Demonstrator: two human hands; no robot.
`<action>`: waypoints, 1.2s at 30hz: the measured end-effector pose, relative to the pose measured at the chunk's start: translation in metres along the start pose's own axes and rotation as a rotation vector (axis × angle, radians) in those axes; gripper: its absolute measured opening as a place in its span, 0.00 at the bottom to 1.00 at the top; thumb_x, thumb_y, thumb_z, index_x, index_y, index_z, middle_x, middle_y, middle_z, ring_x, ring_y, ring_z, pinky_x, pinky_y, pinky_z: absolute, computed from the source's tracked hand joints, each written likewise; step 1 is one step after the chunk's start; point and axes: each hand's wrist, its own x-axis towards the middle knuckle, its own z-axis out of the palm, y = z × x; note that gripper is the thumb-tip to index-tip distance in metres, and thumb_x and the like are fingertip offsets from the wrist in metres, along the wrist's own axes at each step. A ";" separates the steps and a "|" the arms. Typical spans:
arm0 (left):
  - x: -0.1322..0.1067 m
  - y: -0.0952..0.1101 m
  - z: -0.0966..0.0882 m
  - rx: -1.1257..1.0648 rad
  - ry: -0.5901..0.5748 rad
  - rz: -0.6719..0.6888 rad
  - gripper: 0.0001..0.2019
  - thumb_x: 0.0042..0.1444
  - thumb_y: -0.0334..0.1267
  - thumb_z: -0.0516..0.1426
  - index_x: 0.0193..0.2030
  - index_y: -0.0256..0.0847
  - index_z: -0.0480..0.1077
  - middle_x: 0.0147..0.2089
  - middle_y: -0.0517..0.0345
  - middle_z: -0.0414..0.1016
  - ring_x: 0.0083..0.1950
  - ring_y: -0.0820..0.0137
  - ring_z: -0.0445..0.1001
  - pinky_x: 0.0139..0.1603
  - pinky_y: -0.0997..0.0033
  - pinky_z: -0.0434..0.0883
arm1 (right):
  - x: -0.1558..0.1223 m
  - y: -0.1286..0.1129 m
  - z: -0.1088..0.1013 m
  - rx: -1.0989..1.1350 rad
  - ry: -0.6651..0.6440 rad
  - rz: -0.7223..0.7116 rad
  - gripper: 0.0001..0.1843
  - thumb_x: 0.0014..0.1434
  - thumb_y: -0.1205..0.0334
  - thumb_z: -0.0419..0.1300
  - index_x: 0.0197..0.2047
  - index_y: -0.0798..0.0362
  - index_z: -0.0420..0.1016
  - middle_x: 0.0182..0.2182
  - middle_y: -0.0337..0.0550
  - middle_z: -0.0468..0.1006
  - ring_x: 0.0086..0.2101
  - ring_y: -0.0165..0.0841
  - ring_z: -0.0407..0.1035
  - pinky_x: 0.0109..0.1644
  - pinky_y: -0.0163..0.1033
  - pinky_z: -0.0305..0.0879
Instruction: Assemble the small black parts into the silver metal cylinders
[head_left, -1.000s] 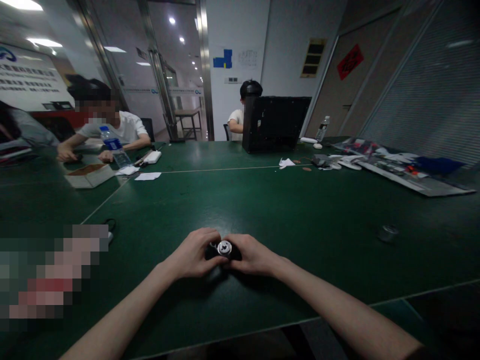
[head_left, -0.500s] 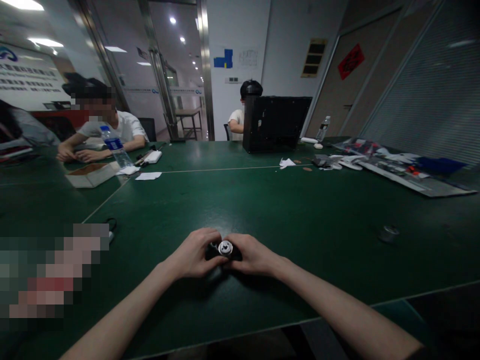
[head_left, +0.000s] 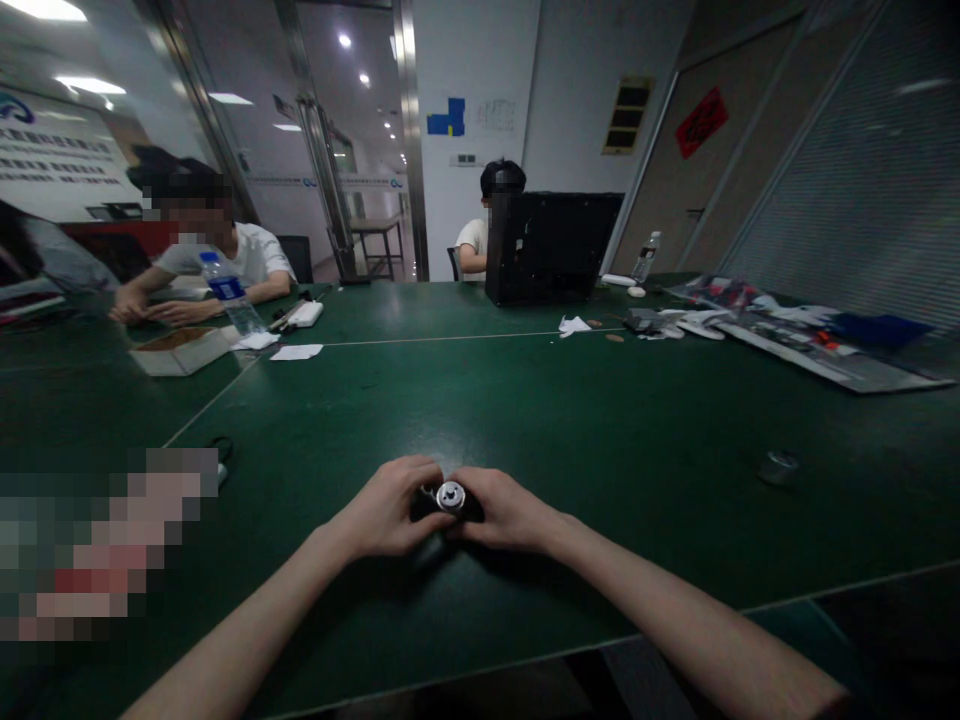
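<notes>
Near the table's front, a small silver motor (head_left: 451,496) stands with its round end face up, showing a raised centre and small dark holes. My left hand (head_left: 395,507) curls round its left side, thumb and fingers closed on it. From the right, my right hand (head_left: 501,507) grips the same motor, its thumb side close against the left hand's fingertips. A thin shiny bit shows between the left fingers and the motor, too small to name. The motor's lower part is hidden by the hands and shadow. A second metal cylinder (head_left: 780,467) lies apart at the right.
On the green table (head_left: 600,400) a white box (head_left: 184,355), a water bottle (head_left: 229,292) and paper (head_left: 297,352) lie far left. A black casing (head_left: 555,245) stands at the back, cluttered boards (head_left: 817,345) at right. Two people sit across. A blurred patch covers the left front.
</notes>
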 end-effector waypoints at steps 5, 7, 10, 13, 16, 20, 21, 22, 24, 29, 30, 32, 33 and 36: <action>-0.001 -0.001 0.001 0.000 0.016 -0.003 0.11 0.56 0.45 0.55 0.36 0.38 0.67 0.34 0.55 0.68 0.35 0.67 0.66 0.37 0.69 0.64 | 0.001 0.002 0.002 -0.019 0.006 -0.008 0.20 0.50 0.60 0.64 0.45 0.55 0.67 0.39 0.44 0.73 0.37 0.34 0.67 0.40 0.36 0.60; 0.000 0.000 0.000 -0.004 0.016 -0.001 0.11 0.56 0.45 0.55 0.35 0.38 0.67 0.34 0.56 0.68 0.34 0.67 0.66 0.37 0.70 0.64 | 0.001 0.003 0.001 -0.029 0.011 -0.017 0.19 0.50 0.59 0.64 0.44 0.56 0.68 0.38 0.44 0.73 0.36 0.33 0.66 0.40 0.35 0.60; 0.000 0.001 0.000 -0.006 0.011 0.004 0.11 0.56 0.45 0.55 0.35 0.38 0.67 0.33 0.56 0.68 0.34 0.67 0.66 0.36 0.70 0.64 | 0.001 0.004 0.002 -0.039 0.018 -0.019 0.18 0.50 0.58 0.64 0.43 0.55 0.68 0.37 0.44 0.73 0.36 0.33 0.66 0.39 0.35 0.59; 0.000 0.002 -0.001 -0.005 0.012 0.008 0.10 0.56 0.44 0.54 0.35 0.38 0.66 0.34 0.56 0.68 0.34 0.67 0.66 0.36 0.70 0.63 | 0.001 0.004 0.002 -0.042 0.025 -0.018 0.18 0.50 0.57 0.65 0.42 0.55 0.68 0.36 0.43 0.73 0.34 0.32 0.65 0.38 0.35 0.58; 0.000 0.002 -0.002 0.004 0.011 0.002 0.09 0.56 0.43 0.53 0.36 0.38 0.66 0.34 0.55 0.68 0.35 0.66 0.66 0.37 0.69 0.64 | 0.001 0.004 0.002 -0.032 0.033 -0.007 0.17 0.50 0.57 0.65 0.40 0.56 0.69 0.35 0.42 0.73 0.33 0.31 0.65 0.36 0.34 0.58; 0.000 0.000 -0.002 0.009 -0.002 -0.006 0.10 0.58 0.43 0.52 0.37 0.38 0.67 0.35 0.55 0.68 0.36 0.66 0.66 0.39 0.68 0.64 | 0.001 0.003 0.000 -0.016 0.025 0.012 0.18 0.49 0.53 0.65 0.40 0.56 0.70 0.33 0.41 0.73 0.31 0.30 0.64 0.34 0.33 0.57; 0.000 0.000 -0.002 0.006 -0.003 -0.009 0.11 0.59 0.44 0.51 0.37 0.38 0.67 0.35 0.55 0.68 0.36 0.66 0.66 0.39 0.68 0.64 | 0.000 0.003 0.000 -0.017 0.024 0.017 0.19 0.49 0.51 0.65 0.39 0.56 0.70 0.32 0.41 0.73 0.31 0.30 0.64 0.34 0.33 0.56; 0.000 0.000 -0.002 0.003 -0.004 -0.013 0.11 0.59 0.44 0.51 0.37 0.38 0.67 0.35 0.55 0.68 0.36 0.66 0.66 0.39 0.68 0.64 | 0.000 0.003 0.000 -0.018 0.025 0.022 0.20 0.49 0.50 0.65 0.38 0.56 0.70 0.31 0.40 0.73 0.30 0.29 0.63 0.33 0.33 0.56; 0.000 0.000 -0.002 -0.005 -0.002 -0.019 0.11 0.60 0.43 0.50 0.37 0.38 0.67 0.35 0.55 0.68 0.35 0.66 0.66 0.39 0.68 0.64 | 0.000 0.003 -0.001 -0.015 0.023 0.033 0.21 0.48 0.48 0.65 0.37 0.56 0.70 0.30 0.39 0.72 0.29 0.28 0.63 0.32 0.32 0.55; 0.000 0.001 -0.002 -0.017 -0.014 -0.015 0.11 0.61 0.43 0.50 0.37 0.38 0.67 0.35 0.55 0.68 0.36 0.66 0.66 0.39 0.68 0.64 | 0.000 0.001 -0.001 0.023 0.007 0.062 0.20 0.49 0.47 0.64 0.36 0.56 0.72 0.29 0.39 0.73 0.28 0.28 0.63 0.30 0.32 0.54; 0.000 0.001 -0.002 -0.017 -0.018 -0.015 0.11 0.61 0.43 0.50 0.37 0.38 0.67 0.35 0.55 0.69 0.36 0.66 0.66 0.39 0.68 0.64 | 0.000 0.002 -0.001 0.025 0.008 0.064 0.20 0.49 0.47 0.64 0.36 0.56 0.72 0.29 0.39 0.73 0.27 0.28 0.63 0.30 0.31 0.54; 0.000 0.000 -0.003 -0.022 -0.023 -0.020 0.11 0.61 0.43 0.49 0.38 0.38 0.67 0.35 0.55 0.69 0.36 0.66 0.67 0.39 0.68 0.64 | 0.001 0.003 0.000 0.032 0.011 0.065 0.20 0.49 0.47 0.64 0.35 0.56 0.72 0.28 0.39 0.73 0.27 0.27 0.62 0.29 0.31 0.53; 0.001 0.000 -0.003 -0.029 -0.024 -0.024 0.12 0.62 0.43 0.48 0.38 0.38 0.67 0.36 0.55 0.69 0.36 0.66 0.67 0.40 0.67 0.64 | 0.001 0.004 0.000 0.040 0.015 0.065 0.21 0.49 0.46 0.64 0.35 0.56 0.72 0.28 0.38 0.72 0.26 0.27 0.62 0.29 0.31 0.53; 0.001 -0.002 -0.002 -0.062 -0.030 -0.032 0.14 0.63 0.44 0.46 0.40 0.38 0.67 0.37 0.54 0.69 0.37 0.66 0.67 0.41 0.67 0.65 | 0.001 0.006 0.001 0.076 0.044 0.073 0.22 0.50 0.45 0.62 0.36 0.57 0.72 0.27 0.37 0.71 0.26 0.26 0.62 0.29 0.31 0.53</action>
